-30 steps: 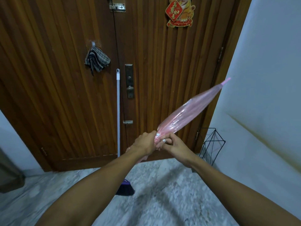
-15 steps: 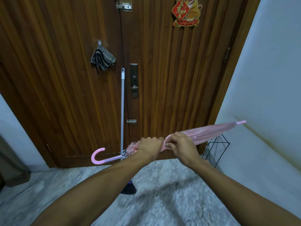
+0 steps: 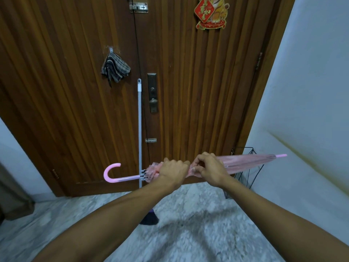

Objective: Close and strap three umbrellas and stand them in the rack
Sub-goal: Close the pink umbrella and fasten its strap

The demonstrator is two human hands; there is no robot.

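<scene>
Left hand (image 3: 172,172) grips the folded translucent pink crook-handled umbrella (image 3: 245,162), right hand (image 3: 209,170) apparently pinching its strap; a slipped pinch would let the canopy unfurl.

ahead of my hands stands a dark ribbed wooden door (image 3: 188,91) with a metal lock plate (image 3: 152,92). a striped cloth (image 3: 115,69) hangs up to the left, a red tiger decoration (image 3: 210,13) up to the right. a broom (image 3: 139,129) leans on the door. pale walls (image 3: 311,82) flank it; below lies speckled marble floor (image 3: 188,233).
</scene>
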